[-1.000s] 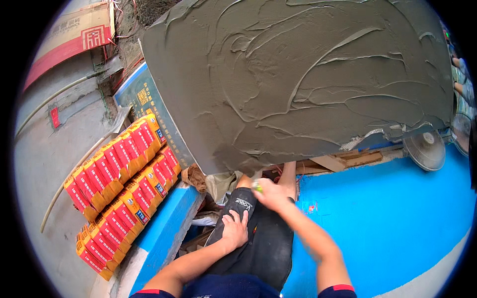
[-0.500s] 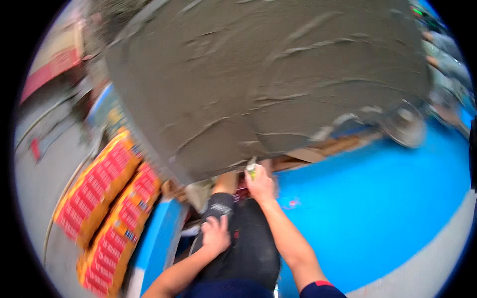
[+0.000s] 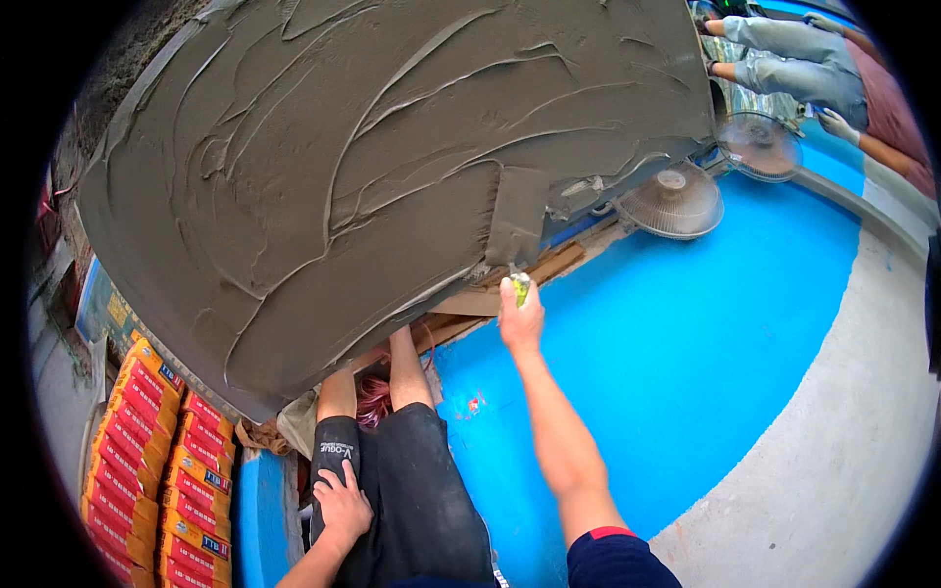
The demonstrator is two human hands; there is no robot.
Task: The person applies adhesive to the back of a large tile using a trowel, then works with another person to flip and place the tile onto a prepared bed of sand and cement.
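Observation:
My right hand is closed around the yellow-green handle of a trowel. The trowel's flat blade is coated grey and lies against the edge of a wide slab of wet grey mortar. Curved ridges and streaks run across the mortar, and a smoother patch shows around the blade. On my thigh, over black shorts, rests my left hand, fingers spread and holding nothing. My lower legs pass under the slab's near edge, which hides my feet.
Orange-and-red sacks are stacked at the lower left. Two round fans stand beyond the slab's right corner. Another person in light jeans and gloves is at the upper right. A blue surface spreads to my right, bordered by pale concrete.
My right hand and the trowel have moved rightward along the slab's near edge, away from my legs. The view has shifted too. My left hand stays on my thigh.

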